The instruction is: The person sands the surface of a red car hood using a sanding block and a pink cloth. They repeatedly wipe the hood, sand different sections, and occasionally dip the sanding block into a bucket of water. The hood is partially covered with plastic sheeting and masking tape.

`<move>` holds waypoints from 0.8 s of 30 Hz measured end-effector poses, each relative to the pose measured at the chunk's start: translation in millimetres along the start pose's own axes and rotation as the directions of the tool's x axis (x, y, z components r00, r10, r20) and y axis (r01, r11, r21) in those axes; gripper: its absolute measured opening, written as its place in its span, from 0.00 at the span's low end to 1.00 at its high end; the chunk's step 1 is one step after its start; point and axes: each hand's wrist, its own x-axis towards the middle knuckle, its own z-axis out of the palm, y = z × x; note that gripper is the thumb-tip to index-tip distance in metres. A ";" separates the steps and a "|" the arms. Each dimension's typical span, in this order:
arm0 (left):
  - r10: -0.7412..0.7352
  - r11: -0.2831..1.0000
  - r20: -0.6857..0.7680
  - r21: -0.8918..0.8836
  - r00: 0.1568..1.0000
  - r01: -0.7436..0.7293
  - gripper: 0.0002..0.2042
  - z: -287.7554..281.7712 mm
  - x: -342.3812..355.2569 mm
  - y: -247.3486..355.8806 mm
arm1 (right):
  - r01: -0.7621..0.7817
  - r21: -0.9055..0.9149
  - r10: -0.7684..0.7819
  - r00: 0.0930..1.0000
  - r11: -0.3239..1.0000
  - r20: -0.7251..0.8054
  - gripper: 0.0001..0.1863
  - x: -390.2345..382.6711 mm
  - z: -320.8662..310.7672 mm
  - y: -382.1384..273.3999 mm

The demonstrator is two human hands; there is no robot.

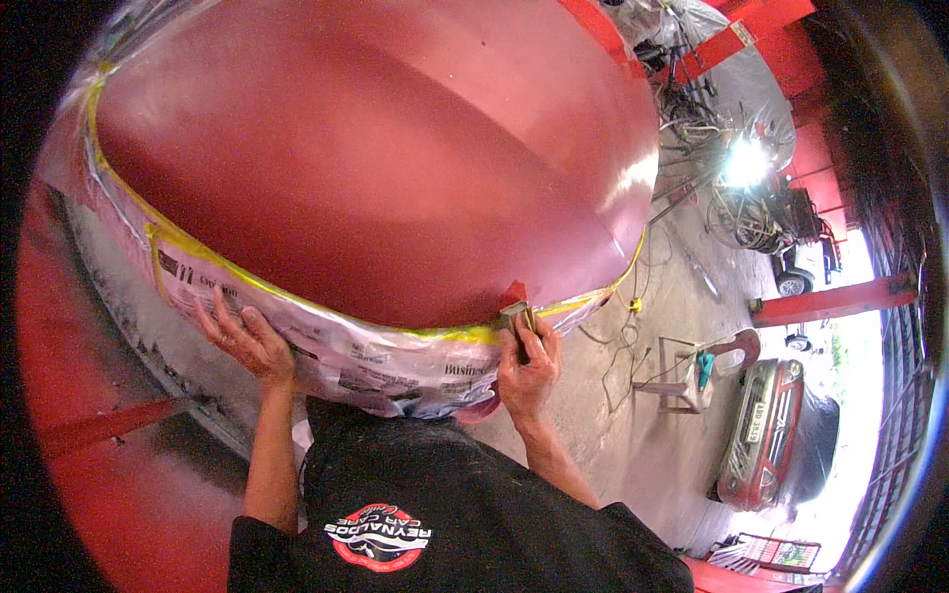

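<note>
A large dull-red car panel [376, 168] fills the upper middle, its edge lined with yellow masking tape [198, 247]. Below the tape hangs masking newspaper [366, 351]. My left hand [247, 336] lies against this paper at the left, fingers spread and holding nothing. At the panel's lower right edge, my right hand [529, 371] pinches a small, flat brownish piece [516, 310], perhaps folded sandpaper; its exact kind is unclear. The piece meets the panel right at the taped edge. A small bright-red patch [513, 294] shows just above it.
On the concrete floor to the right stands a small stool [682, 381] with a teal object [705, 369] on it. Cables [623, 366] trail nearby. Beyond are a parked red car [766, 425], a bright work lamp [746, 163], bicycles [741, 212] and a red post [840, 301].
</note>
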 end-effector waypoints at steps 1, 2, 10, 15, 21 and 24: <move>-0.006 1.000 0.009 0.013 1.000 0.006 0.26 0.0 -0.3 0.3 | 0.038 -0.020 -0.038 0.999 0.999 -0.036 0.15 6.1 2.2 0.5; -0.008 1.000 0.022 0.029 1.000 0.007 0.26 0.0 0.2 0.4 | 0.016 -0.004 -0.016 0.999 1.000 -0.035 0.15 15.1 4.6 -4.1; -0.025 1.000 0.010 -0.008 1.000 0.025 0.27 3.3 -1.4 -1.8 | 0.003 -0.031 -0.004 0.999 1.000 -0.035 0.16 19.6 0.4 -10.4; 0.021 1.000 0.015 0.008 1.000 -0.021 0.27 5.8 -2.1 -13.0 | 0.018 -0.008 -0.018 0.998 1.000 -0.056 0.15 12.3 0.6 -6.4; 0.055 0.998 0.006 0.033 0.998 -0.055 0.26 7.4 -1.8 -21.1 | 0.053 0.048 -0.050 0.997 0.997 -0.064 0.14 18.3 2.7 -8.4; 0.069 0.993 0.034 0.092 0.997 -0.072 0.26 4.1 0.6 -20.0 | 0.002 0.041 0.001 0.997 0.999 -0.078 0.14 13.9 -3.3 -11.0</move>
